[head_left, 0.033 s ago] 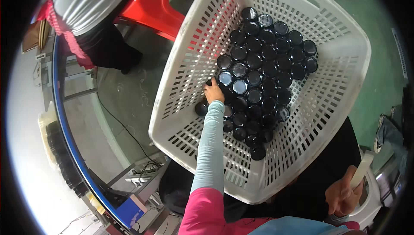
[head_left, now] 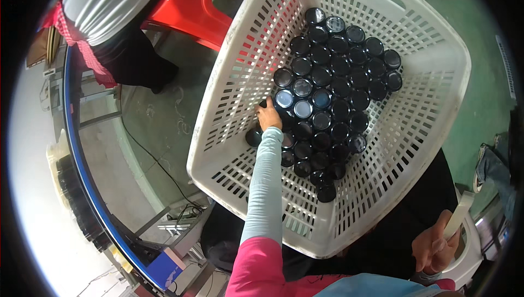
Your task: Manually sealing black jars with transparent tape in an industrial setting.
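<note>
Basket (head_left: 463,68): white, slotted; position virtually unchanged.
Black round pieces (head_left: 341,67): grouped on basket floor, layout unchanged; one top, right of the left hand (head_left: 269,117), now reflects bluer light.
Right hand (head_left: 436,245): outside basket; fingers closed on pale strip (head_left: 459,215).
Left-hand fingers: bent at group's left edge, touching dark piece (head_left: 263,103); grip cannot be told.
Result: no visible displacement.

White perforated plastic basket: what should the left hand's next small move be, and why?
Probably firm the left hand around the glossy black round piece beside it before lifting: the hand appears to touch that piece, but its grip is partly hidden.
</note>
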Demonstrator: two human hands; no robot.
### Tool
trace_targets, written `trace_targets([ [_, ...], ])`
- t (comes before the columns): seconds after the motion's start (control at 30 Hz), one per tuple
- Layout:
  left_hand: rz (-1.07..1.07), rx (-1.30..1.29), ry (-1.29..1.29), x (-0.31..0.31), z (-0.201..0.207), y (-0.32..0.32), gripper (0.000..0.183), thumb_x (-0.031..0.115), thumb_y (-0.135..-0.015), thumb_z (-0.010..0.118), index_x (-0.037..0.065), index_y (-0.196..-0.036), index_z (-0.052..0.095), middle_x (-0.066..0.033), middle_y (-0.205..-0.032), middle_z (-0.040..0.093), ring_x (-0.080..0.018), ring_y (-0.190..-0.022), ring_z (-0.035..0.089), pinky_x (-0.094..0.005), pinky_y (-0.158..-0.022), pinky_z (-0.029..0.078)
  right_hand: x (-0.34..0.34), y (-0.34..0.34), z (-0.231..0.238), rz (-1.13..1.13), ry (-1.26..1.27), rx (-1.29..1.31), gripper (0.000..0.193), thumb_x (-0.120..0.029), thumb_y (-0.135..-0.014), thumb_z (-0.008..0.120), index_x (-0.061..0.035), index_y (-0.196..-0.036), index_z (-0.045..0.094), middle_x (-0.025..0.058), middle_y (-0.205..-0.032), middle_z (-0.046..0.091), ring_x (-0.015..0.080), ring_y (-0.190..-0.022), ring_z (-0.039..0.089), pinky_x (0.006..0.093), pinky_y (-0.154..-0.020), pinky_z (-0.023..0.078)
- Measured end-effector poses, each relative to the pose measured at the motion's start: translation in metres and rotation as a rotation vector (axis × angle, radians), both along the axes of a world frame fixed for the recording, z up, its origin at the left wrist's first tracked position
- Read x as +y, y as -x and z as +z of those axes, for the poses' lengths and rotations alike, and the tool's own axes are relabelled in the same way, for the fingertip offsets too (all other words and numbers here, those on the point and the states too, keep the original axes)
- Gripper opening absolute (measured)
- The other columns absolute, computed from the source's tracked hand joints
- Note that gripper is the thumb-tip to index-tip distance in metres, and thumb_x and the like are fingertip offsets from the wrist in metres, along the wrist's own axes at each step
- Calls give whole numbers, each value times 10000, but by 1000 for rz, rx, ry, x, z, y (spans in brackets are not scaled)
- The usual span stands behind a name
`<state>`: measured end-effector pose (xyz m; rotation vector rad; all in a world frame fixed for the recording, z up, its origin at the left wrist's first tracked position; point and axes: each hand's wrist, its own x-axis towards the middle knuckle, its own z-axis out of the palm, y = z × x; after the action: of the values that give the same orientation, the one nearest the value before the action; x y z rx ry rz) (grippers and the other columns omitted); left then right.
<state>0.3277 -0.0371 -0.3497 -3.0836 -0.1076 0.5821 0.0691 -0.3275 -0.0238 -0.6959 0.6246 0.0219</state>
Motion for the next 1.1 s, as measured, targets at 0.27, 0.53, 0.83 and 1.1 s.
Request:
trace_targets([
  [0.27,-135,-2,76,12,27,1,741,32,-579,739,138,-1227,396,-245,-1167,379,-393,-993,519,-414,-827,467,17,-12,0,43,80,21,289,-173,-758,650,-10,-813,419,184,-498,533,162,-324,468,216,-282,271],
  [0.53,-168,-170,443,-5,194,41,681,246,-535,736,30,-1128,482,-181,-1030,477,-335,-942,531,-403,-823,439,33,-17,4,237,191,-110,173,-184,-863,538,-22,-866,477,134,-677,584,98,-446,455,209,-384,311],
  [0.83,-165,-95,1387,-8,351,214,624,118,-501,728,5,-1074,510,-65,-902,444,-177,-872,493,-279,-776,403,72,-10,-5,292,-40,-298,171,-175,-840,588,-17,-855,527,31,-739,510,108,-584,515,191,-444,342],
  [1.1,-77,-387,1614,-5,377,281,708,117,-532,726,0,-1169,441,-61,-953,403,-165,-854,461,-278,-774,392,129,25,27,281,-309,-366,172,-232,-847,584,-66,-841,543,-38,-695,486,-5,-520,390,140,-444,310],
])
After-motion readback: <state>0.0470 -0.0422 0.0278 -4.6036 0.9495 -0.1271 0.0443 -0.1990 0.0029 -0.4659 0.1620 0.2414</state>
